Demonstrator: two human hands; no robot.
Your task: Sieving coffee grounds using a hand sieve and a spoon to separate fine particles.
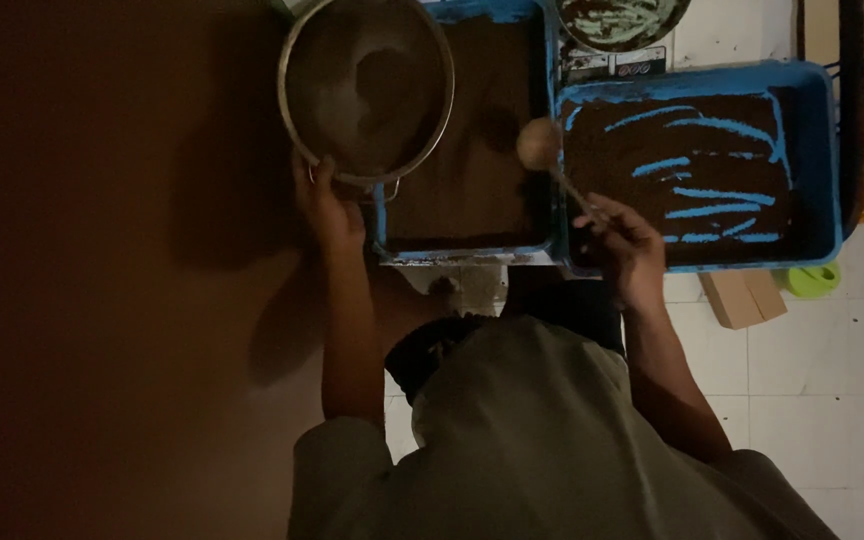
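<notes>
The scene is dim, and the left side falls into deep brown shadow. The white floor tiles at right are brighter. Details look soft and grainy.

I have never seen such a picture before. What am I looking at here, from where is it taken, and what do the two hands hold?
There is no machine here. A camera on a person's head looks straight down at their own two bare hands. The left hand holds a round metal sieve by its rim, above a blue tray full of dark brown powder. The right hand holds a spoon. Beside it lies a second blue tray, with streaks scraped through its powder. The trays rest on a white tiled floor.
</notes>
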